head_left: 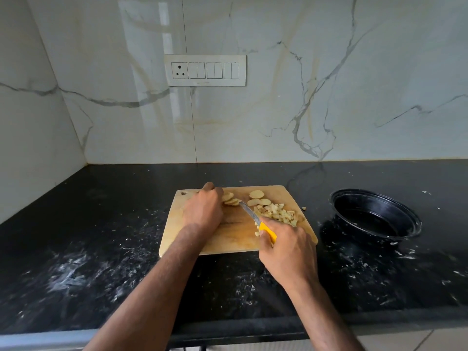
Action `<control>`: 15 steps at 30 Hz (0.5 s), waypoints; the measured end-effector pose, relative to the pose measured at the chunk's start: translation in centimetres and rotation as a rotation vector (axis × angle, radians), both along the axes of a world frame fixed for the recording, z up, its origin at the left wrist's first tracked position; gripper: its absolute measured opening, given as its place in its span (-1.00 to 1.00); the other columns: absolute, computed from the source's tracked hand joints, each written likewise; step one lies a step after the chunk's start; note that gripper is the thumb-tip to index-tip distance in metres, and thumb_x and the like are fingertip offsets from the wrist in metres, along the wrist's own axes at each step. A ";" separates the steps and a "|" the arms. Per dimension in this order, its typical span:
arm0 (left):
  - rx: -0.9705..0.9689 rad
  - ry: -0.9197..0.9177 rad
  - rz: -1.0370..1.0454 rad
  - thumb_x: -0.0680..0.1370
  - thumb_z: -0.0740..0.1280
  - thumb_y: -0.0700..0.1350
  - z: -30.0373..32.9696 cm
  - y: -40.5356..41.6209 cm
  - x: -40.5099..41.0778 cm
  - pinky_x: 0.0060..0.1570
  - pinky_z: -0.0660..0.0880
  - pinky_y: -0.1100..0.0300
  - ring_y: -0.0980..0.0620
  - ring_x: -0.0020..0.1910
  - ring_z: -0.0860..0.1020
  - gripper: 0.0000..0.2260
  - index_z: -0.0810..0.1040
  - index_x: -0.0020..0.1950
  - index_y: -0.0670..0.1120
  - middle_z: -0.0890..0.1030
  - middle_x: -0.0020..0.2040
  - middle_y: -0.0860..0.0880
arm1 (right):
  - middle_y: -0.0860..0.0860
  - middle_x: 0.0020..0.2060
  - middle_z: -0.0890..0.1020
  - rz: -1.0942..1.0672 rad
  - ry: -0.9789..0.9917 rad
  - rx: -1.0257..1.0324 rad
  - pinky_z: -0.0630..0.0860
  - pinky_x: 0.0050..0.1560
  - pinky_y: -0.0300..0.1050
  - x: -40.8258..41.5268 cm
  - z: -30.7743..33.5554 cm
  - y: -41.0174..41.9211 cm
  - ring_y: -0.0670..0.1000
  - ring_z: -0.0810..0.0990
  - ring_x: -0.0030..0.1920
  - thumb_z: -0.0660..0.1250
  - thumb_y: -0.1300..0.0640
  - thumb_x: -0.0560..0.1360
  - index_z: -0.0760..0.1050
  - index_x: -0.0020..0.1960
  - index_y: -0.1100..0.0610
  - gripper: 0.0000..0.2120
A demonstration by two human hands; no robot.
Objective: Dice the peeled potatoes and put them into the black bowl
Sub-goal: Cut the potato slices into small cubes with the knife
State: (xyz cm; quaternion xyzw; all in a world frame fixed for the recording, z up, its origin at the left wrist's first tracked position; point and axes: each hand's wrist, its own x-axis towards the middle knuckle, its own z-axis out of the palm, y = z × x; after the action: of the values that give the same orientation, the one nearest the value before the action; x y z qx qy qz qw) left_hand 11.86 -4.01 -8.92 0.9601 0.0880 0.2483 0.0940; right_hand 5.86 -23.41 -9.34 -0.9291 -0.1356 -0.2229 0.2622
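Between my two hands, on the pale wooden cutting board (228,239): dicing in progress, nothing in the bowl yet.

Left hand (202,211) arched, fingers curled down over a fanned stack of round peeled potato slices (231,199); fingertips hidden from view, so tuck cannot be confirmed. Right hand (286,249) wrapped firmly round the yellow-handled steel knife (255,219), blade angled toward my left fingers, tip just beside the stack. Heap of pale potato dice (277,214) just beyond my right knuckles, two uncut slices behind it. Round black plastic bowl (374,216) well apart, right of my right hand. Risks: blade close to left fingers, a slip on wet slices could nick them; dice near board edge, one already off it, may scatter during transfer.
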 end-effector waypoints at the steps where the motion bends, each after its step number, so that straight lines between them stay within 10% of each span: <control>1: -0.045 -0.036 0.008 0.63 0.24 -0.20 0.0 0.1 -0.1 -0.07 0.59 -0.02 -0.14 0.00 0.60 -0.75 0.59 0.25 -0.08 0.55 0.17 -0.06 | -0.08 -0.06 0.74 0.001 0.000 0.001 0.65 -0.06 -0.08 0.0 0.0 0.0 0.00 0.69 -0.11 0.36 -0.05 0.51 0.56 0.33 -0.11 -0.61; 8: -0.522 -0.154 -0.157 0.58 0.36 -0.18 -0.1 0.9 -2.5 -0.07 0.59 0.16 0.09 -0.10 0.61 -0.75 0.62 0.23 0.01 0.67 -0.02 0.02 | -0.08 -0.07 0.74 0.001 -0.001 0.010 0.65 -0.08 -0.08 -0.1 0.0 -0.1 0.01 0.68 -0.12 0.37 -0.03 0.51 0.56 0.33 -0.10 -0.62; 15: -0.437 0.050 -0.196 0.52 0.46 0.00 -0.5 1.5 -2.8 -0.13 0.45 0.22 0.10 -0.04 0.59 -0.82 0.70 0.11 0.07 0.67 -0.06 0.12 | -0.09 0.04 0.72 0.017 0.029 -0.043 0.63 0.00 -0.04 -0.2 -0.2 -0.2 0.04 0.67 0.00 0.32 -0.08 0.51 0.52 0.36 -0.16 -0.59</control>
State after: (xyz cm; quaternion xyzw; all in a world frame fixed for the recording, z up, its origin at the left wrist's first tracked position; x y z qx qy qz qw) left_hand 9.10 -2.54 -9.40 0.9267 0.0484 0.1894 0.3210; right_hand 5.67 -23.59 -9.58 -0.9364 -0.1445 -0.2041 0.2460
